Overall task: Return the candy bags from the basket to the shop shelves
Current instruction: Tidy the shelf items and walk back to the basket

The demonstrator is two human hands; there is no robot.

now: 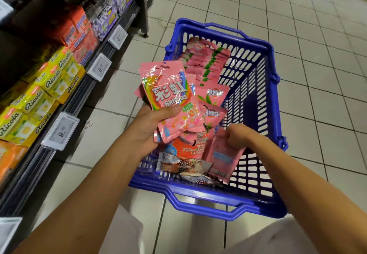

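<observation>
While the blue basket (256, 86) sits on the tiled floor at centre frame, the left hand (148, 128) grips a fanned stack of pink Skittles bags (168, 98) held upright above it, long axis running toward the top of the frame. The right hand (237, 134) pinches another pink bag (222, 154) by its top edge, low inside the basket. More candy bags (204, 59) lie within. The shelves (65, 86) fill the left of the frame, so the left hand is nearer them and the stack must likely travel leftward
</observation>
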